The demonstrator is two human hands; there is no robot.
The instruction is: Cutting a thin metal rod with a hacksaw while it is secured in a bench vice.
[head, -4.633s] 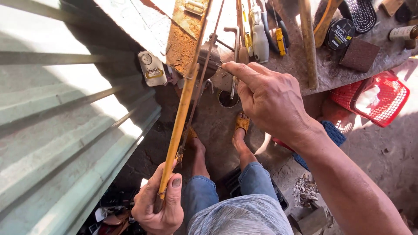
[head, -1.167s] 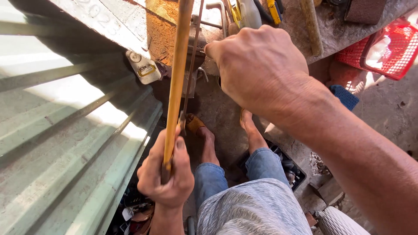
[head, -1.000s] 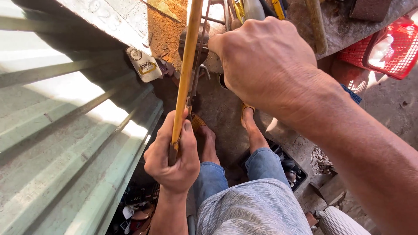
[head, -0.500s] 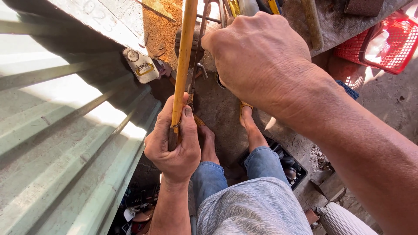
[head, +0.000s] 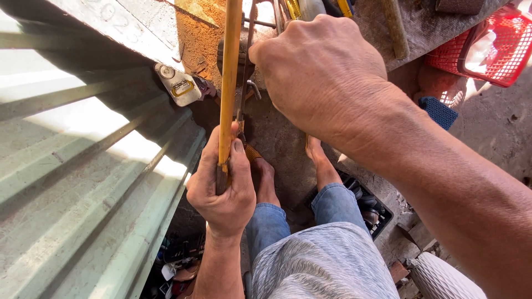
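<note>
Left hand (head: 221,191) wraps tight round the lower end of the yellow bow saw frame (head: 229,83), which runs up toward twelve o'clock. Right hand (head: 324,72) is fisted over the bench vise (head: 235,55); its grip is hidden. Red basket (head: 493,44) at two o'clock.

We see a worn wooden workbench (head: 426,25) at top, bearing a wooden handle (head: 392,27), yellow-handled tools (head: 346,6) and rust-coloured dust (head: 199,30). Below it, on the dirt floor (head: 493,127), stand a red mesh basket (head: 493,47) and a black crate (head: 368,202).
</note>
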